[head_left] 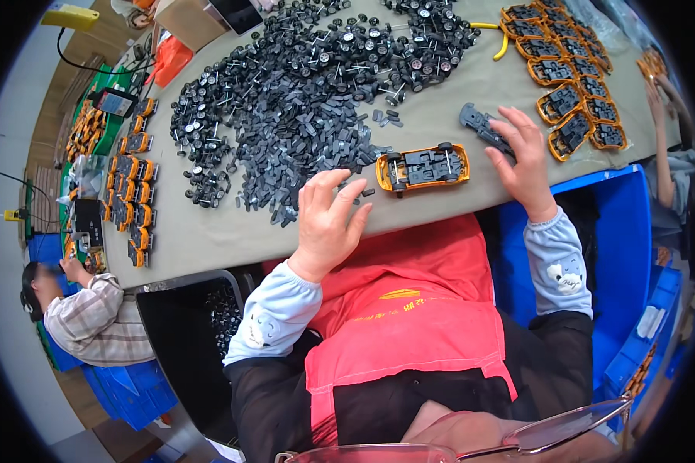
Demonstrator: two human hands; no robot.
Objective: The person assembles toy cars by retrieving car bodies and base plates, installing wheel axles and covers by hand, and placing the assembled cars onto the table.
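Evidently, work stands partway through the lot. At far left, a co-worker [96, 316] in a checked shirt sits beside the line. On the left of the tabletop [201, 243], orange toy cars [131, 189] are stacked in rows, apparently wheeled and so judged complete at this station. Next come the heap of wheel-and-axle sets [324, 58] and the heap of small dark pieces [297, 139]; both remain large. The left hand [328, 220] hangs by the near edge of the small pieces, its fingers apart and holding nothing visible. Just right of it, the orange car in hand [428, 167] lies underside up on the tabletop, wheels seated in its base, with no cover seen over it. Further right, the dark base plate [483, 123] runs up to the right hand [525, 158]; those fingers are parted around its near end, and whether they grip it cannot be determined. At far right, orange bodies [552, 72] lie underside up, apparently without wheels and judged outstanding.
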